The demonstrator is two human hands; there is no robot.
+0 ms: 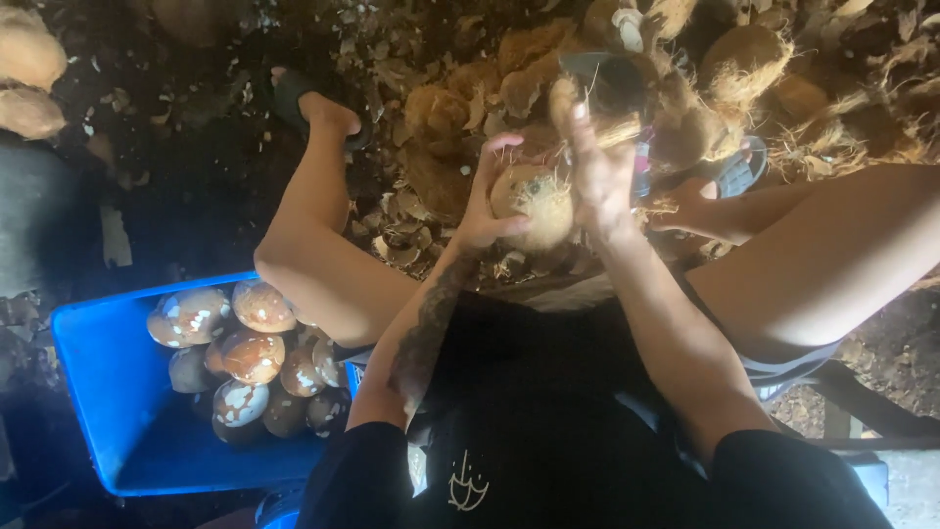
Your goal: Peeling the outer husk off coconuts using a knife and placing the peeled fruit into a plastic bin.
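My left hand [483,201] grips a partly husked coconut [534,204] from its left side, held out over my knees. My right hand [599,167] is raised just right of the coconut, closed around the handle of a dark-bladed chopping knife [609,83] whose blade points away from me above the nut. Loose fibres hang from the coconut's top and right side. The knife blade is blurred.
A blue plastic crate [98,382] at lower left holds several peeled brown-and-white coconuts [250,353]. Husk pieces and shells [431,108] cover the ground ahead, with unhusked coconuts [744,54] piled at upper right. My bare legs and sandalled feet [318,108] flank the work spot.
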